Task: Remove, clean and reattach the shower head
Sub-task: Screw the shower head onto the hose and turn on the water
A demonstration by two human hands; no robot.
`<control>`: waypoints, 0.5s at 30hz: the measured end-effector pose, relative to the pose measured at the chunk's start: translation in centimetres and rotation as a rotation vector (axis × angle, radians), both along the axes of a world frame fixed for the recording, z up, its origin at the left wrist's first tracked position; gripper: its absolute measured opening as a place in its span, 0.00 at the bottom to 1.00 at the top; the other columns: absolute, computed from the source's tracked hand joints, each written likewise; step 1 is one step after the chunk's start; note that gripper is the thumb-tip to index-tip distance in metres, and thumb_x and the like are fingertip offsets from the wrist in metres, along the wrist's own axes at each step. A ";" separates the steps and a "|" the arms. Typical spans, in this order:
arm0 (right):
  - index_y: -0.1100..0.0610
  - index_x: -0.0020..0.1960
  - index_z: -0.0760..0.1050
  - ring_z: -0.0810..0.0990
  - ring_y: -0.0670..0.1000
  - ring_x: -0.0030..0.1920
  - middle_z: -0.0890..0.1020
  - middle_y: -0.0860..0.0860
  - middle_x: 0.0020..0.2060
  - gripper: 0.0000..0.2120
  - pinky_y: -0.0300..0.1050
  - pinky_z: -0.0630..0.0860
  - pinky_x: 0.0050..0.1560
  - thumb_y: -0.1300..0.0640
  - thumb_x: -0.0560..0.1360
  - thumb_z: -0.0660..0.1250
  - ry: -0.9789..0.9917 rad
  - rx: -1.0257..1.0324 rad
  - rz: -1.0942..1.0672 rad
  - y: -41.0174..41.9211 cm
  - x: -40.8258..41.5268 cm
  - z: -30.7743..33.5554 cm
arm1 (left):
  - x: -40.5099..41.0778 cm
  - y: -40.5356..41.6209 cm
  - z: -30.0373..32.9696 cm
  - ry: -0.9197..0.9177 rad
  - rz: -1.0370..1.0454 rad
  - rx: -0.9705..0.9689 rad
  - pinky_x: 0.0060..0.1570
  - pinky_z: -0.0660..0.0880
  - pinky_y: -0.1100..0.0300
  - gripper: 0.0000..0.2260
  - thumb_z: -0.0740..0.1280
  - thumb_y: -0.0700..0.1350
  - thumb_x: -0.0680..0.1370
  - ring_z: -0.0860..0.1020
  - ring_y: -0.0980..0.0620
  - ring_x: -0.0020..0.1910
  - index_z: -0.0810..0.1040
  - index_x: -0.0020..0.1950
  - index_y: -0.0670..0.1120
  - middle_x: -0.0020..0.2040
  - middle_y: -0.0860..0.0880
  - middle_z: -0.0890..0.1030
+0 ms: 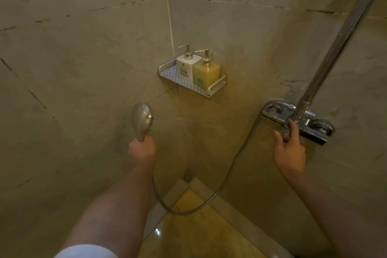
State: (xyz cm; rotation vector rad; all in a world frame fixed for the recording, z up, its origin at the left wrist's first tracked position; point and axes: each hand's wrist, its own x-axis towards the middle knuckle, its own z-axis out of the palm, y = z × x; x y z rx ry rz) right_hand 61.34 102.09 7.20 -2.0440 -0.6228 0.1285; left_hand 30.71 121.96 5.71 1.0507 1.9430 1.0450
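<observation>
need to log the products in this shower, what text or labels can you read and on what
White pump bottle on the corner shelf: a dark logo and lines of print, too blurred to read.
Yellow pump bottle beside it: a pale label with print, too blurred to read.
Shower head, hose and mixer tap: no writing visible.
No text can be read anywhere.

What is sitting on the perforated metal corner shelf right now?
The perforated metal corner shelf carries two square pump bottles side by side: a white pump bottle and a yellow pump bottle. Whatever is behind them against the tiled wall is hidden.
</observation>
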 end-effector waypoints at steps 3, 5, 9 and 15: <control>0.43 0.77 0.59 0.73 0.54 0.38 0.78 0.50 0.34 0.26 0.46 0.67 0.41 0.47 0.81 0.62 0.005 -0.009 0.000 0.1 0.2 -0.2 | 0.0 0.2 -0.1 -0.004 0.013 -0.001 0.52 0.76 0.47 0.14 0.65 0.44 0.78 0.80 0.32 0.53 0.83 0.54 0.34 0.50 0.32 0.82; 0.43 0.77 0.58 0.73 0.55 0.37 0.78 0.51 0.33 0.26 0.47 0.67 0.41 0.47 0.81 0.62 0.007 -0.016 0.005 0.1 0.2 -0.2 | 0.1 0.2 0.1 0.006 0.010 -0.017 0.53 0.76 0.47 0.15 0.64 0.44 0.78 0.80 0.32 0.54 0.82 0.54 0.33 0.51 0.31 0.82; 0.42 0.77 0.58 0.72 0.55 0.40 0.79 0.53 0.37 0.26 0.47 0.67 0.43 0.47 0.81 0.62 0.013 -0.033 -0.002 0.1 0.2 0.0 | 0.4 0.2 0.1 0.018 0.005 -0.018 0.55 0.76 0.45 0.16 0.65 0.45 0.78 0.79 0.31 0.54 0.83 0.55 0.33 0.51 0.31 0.82; 0.41 0.77 0.56 0.72 0.54 0.43 0.80 0.53 0.40 0.27 0.48 0.68 0.44 0.47 0.81 0.61 0.012 -0.058 0.001 0.2 0.2 0.1 | 0.6 0.0 0.5 -0.006 0.001 -0.015 0.52 0.74 0.49 0.15 0.66 0.44 0.79 0.79 0.33 0.55 0.83 0.54 0.33 0.51 0.32 0.82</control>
